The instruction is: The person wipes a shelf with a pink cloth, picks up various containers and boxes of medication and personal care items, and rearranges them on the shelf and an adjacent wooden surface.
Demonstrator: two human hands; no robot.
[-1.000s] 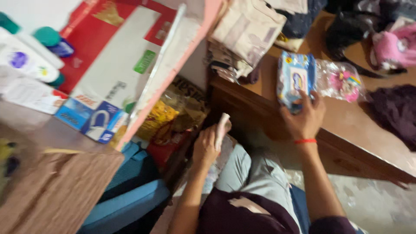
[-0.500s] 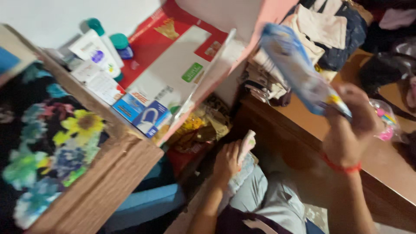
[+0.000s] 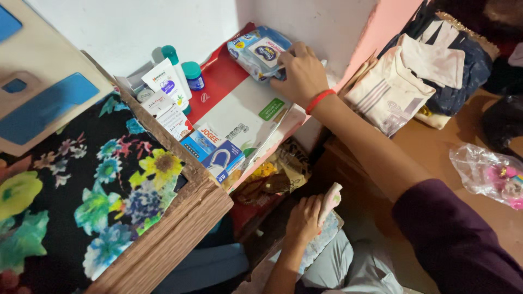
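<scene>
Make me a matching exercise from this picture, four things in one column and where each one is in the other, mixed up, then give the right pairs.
Things:
1. blue wipes pack
2. rolled pale cloth
3. clear bag of pink trinkets
4. folded cream garment

Places:
A. on the wooden surface at far right
B. under the right hand, on the shelf by the wall
C. in the left hand, low in the view
D. on the clothes pile right of the pink panel

Pairs: 1-B, 2-C, 3-A, 4-D

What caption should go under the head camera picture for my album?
Right hand sets a soft blue wipes pack on a red and white box; left hand holds a small pale cloth.
</scene>
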